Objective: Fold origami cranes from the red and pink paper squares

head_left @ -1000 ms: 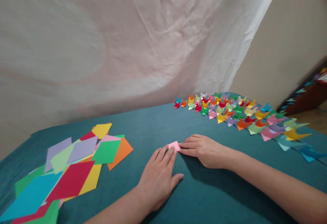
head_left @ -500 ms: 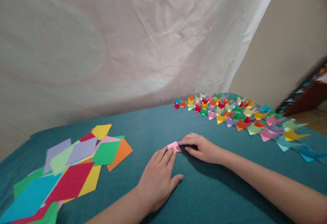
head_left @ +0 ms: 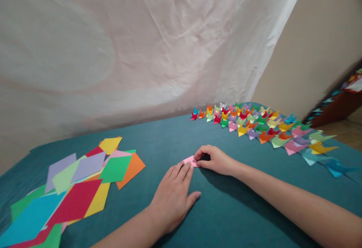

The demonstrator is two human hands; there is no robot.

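A small folded piece of pink paper (head_left: 189,160) lies on the teal tablecloth in front of me. My left hand (head_left: 173,193) rests flat, its fingertips pressing on the near left part of the paper and its thumb stretched out to the right. At the paper's right end, the thumb and index finger of my right hand (head_left: 213,159) are pinched together on the edge. The fingertips cover part of the paper, so its full fold is hidden.
Several coloured paper sheets (head_left: 76,201) lie overlapping at the left. Rows of folded paper birds (head_left: 266,137) stand at the right and toward the back. Behind the teal tablecloth (head_left: 158,135) hangs a pale, wrinkled sheet of fabric (head_left: 158,44).
My right hand has shifted slightly left onto the paper's right end, and its finger and thumb have come together there. My left hand keeps its place on the paper.
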